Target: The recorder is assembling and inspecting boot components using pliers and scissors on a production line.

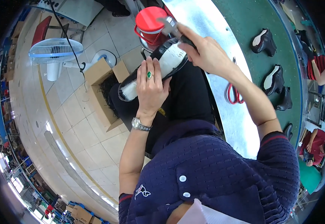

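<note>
A black shoe point(170, 59) lies sole side up across my lap, its pale bottom facing me with some handwriting near one end. My left hand point(150, 84) presses over the shoe's middle, fingers together and gripping it; a green-stoned ring and a wristwatch are on that arm. In my right hand point(207, 52) is a hammer point(169, 26) with a grey metal head and dark handle, held above the far end of the shoe. The hammer's head is slightly blurred.
A red lidded bucket point(149, 23) stands beyond the shoe. Left of my knee is an open cardboard box point(102, 95) with dark bits inside; a fan point(55, 52) stands farther left. Red-handled scissors point(234, 94) lie on the metal bench point(241, 130). Several black shoes point(264, 42) rest on a green conveyor.
</note>
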Motion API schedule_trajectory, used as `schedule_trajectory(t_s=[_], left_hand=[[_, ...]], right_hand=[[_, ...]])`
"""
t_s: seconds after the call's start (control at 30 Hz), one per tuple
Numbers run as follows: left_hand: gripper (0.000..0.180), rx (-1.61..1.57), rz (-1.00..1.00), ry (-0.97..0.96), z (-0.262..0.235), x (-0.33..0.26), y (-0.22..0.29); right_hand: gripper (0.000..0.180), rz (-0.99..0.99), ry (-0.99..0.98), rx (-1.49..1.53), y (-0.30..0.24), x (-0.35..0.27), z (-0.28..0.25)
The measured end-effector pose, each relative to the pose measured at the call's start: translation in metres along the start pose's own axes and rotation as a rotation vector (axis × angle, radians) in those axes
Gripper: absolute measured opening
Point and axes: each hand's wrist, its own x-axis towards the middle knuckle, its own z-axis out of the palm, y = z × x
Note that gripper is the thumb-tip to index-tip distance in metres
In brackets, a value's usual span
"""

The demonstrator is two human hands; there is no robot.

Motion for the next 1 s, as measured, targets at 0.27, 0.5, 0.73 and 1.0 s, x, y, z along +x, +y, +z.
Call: schedule_trajectory(t_s=[0.27,0.5,0.73,1.0], left_hand=[[0.069,0.013,-0.043,-0.014,-0.002,0.005,0.004],[0.068,0.033,-0.074,0.01,-0.001,0.003,0.006],[0.066,-0.003,-0.065,0.06,0.005,0.003,0.005],[0.065,-0.044,-0.111,0.083,0.008,-0.002,0.004]], right_hand=[[0.05,0.154,-0.162,0.028,-0.004,-0.003,-0.003],[0.054,-0.025,-0.208,-0.119,-0.013,-0.003,0.005],[0.055,-0.063,-0.257,-0.266,-0.019,-0.003,0.012],[0.053,-0.089,-0.267,-0.312,-0.036,-0.004,0.015]])
